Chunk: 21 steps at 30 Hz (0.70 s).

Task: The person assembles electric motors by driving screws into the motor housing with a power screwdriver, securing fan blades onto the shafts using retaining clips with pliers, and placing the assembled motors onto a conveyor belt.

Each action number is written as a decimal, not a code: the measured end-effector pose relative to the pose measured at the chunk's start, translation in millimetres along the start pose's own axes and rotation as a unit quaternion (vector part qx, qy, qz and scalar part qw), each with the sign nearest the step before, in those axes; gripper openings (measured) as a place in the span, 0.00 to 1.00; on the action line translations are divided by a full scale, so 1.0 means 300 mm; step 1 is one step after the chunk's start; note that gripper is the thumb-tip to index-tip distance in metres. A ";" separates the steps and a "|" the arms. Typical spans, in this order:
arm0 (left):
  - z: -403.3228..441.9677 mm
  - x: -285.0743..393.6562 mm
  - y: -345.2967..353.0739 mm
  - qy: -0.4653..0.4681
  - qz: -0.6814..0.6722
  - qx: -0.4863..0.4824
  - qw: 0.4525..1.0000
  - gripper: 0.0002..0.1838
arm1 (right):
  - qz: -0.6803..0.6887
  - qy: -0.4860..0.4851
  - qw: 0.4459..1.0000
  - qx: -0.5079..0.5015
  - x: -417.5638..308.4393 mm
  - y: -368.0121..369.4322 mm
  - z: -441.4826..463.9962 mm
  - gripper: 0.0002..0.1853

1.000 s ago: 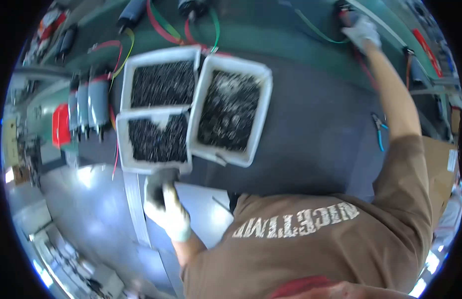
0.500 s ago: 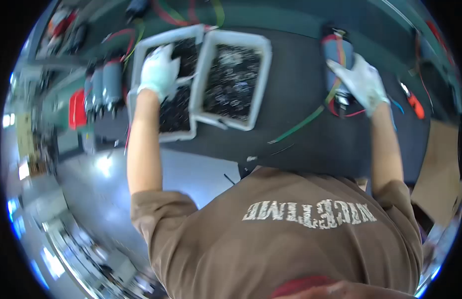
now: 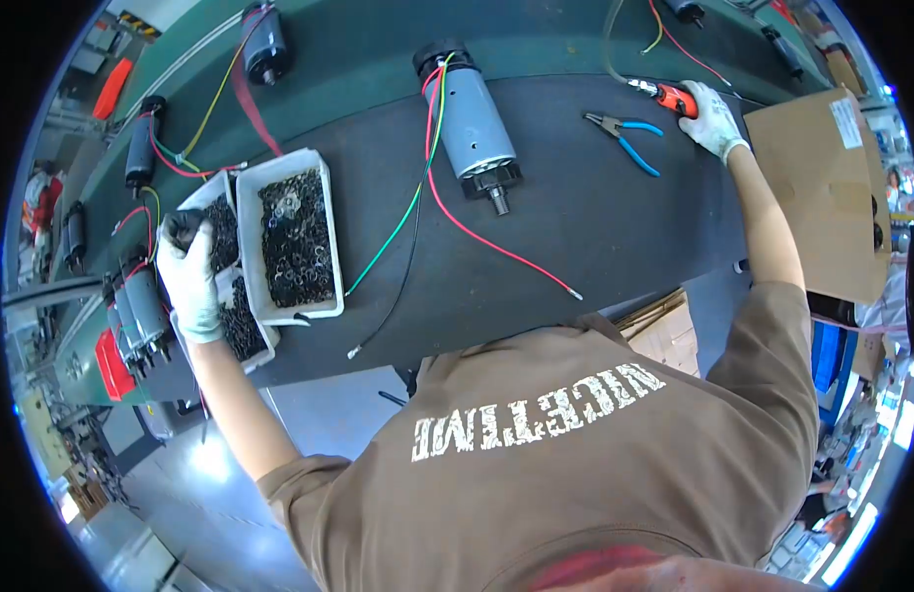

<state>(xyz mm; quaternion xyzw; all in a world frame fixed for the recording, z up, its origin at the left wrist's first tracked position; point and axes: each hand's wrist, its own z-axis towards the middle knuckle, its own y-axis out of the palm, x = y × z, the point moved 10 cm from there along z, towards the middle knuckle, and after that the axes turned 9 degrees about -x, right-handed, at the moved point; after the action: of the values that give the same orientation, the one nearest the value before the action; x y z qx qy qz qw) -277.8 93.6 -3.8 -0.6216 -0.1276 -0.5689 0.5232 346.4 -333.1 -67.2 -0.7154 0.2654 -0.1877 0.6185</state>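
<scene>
My left hand (image 3: 187, 266), in a white glove, is at the white bins on the left. Its fingers are curled together around something dark that I cannot make out. Close beside it stands a white bin (image 3: 324, 237) full of small dark rings, and a second bin (image 3: 271, 340) with dark parts is partly under the hand. My right hand (image 3: 711, 118), also gloved, is closed on a red air tool (image 3: 677, 100) with a metal end and a hose. Blue-handled pliers (image 3: 634, 136) lie left of it. A grey cylindrical motor (image 3: 476, 128) with loose wires lies mid-table, touched by neither hand.
More grey motors (image 3: 264, 47) with wires rest on the green surface (image 3: 358, 44) beyond the black mat. Several motors (image 3: 143, 306) stand at the far left by a red object (image 3: 112, 363). A cardboard box (image 3: 817, 197) stands at the right edge.
My right hand has left the motor and moved right, closing on the red tool. My left hand stays at the bins, its fingers now curled. The whole view has shifted.
</scene>
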 end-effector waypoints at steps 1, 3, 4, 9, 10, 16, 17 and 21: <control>-0.038 0.070 0.044 -0.020 -0.092 0.021 0.995 0.11 | -0.002 -0.015 1.000 -0.014 -0.017 0.015 0.007 0.34; -0.139 0.216 0.164 -0.034 -0.253 0.055 0.965 0.15 | 0.062 0.020 0.997 0.045 -0.018 -0.026 -0.058 0.35; -0.183 0.278 0.236 -0.023 -0.325 0.068 0.943 0.18 | 0.117 0.033 0.990 0.074 -0.001 -0.046 -0.089 0.35; -0.301 0.461 0.800 -0.053 -0.654 -0.119 0.745 0.17 | 0.848 -0.057 0.493 0.183 -0.302 -0.104 -0.332 0.24; -0.303 0.493 0.887 -0.054 -0.700 -0.141 0.698 0.19 | 0.869 -0.094 0.444 0.199 -0.450 -0.177 -0.363 0.22; -0.363 0.466 1.033 -0.154 -0.775 -0.136 0.597 0.09 | 0.936 -0.271 0.215 0.069 -0.788 -0.275 -0.371 0.18; -0.353 0.469 1.028 -0.140 -0.780 -0.146 0.592 0.09 | 0.935 -0.276 0.215 0.066 -0.807 -0.278 -0.371 0.17; -0.359 0.468 1.014 -0.132 -0.781 -0.157 0.589 0.09 | 0.942 -0.251 0.214 0.067 -0.795 -0.248 -0.373 0.20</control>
<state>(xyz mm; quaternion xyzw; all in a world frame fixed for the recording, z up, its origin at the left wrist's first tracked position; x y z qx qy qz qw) -65.4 -181.2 -60.6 -0.4240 -0.5409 -0.6819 -0.2504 102.5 -268.1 38.8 0.0911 0.5625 0.7043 0.4234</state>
